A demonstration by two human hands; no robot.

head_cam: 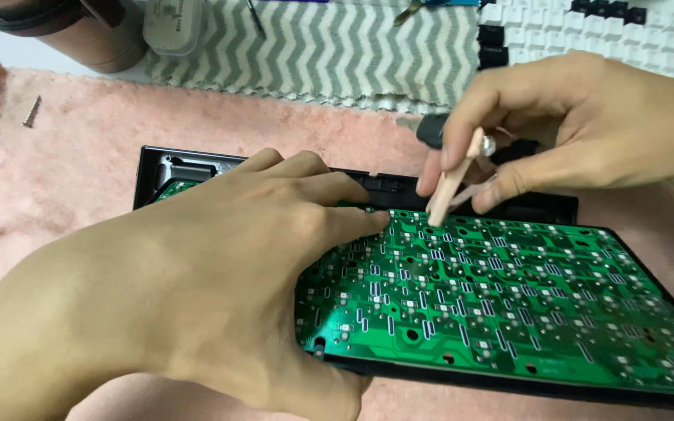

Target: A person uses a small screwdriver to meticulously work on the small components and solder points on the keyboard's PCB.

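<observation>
Left hand: the left hand lies flat and spread, palm down, over the near-left part of the circuit board, fingertips reaching toward its far edge; it grips nothing, only presses.
Circuit board: a large green board, solder side up, sits in a black keyboard case on a pink fluffy mat, running from the centre to the right edge of the view.
Handling: by the look of it, the board is light, thin and stiff but fragile, with sharp solder points; it is best lifted by its bare edges rather than its face.
Right hand: the right hand is pinched closed on a pale plastic pry stick, whose tip touches the board's far edge just beside the left fingertips; a dark cylindrical part with a metal end shows under the same fingers, and whether they hold it cannot be told.
Mat, far left: a loose screw lies well apart from the case.
Background: a grey-and-white zigzag cloth lies beyond the mat; black and white keycaps fill the far right corner, and a brown round container stands far left.
</observation>
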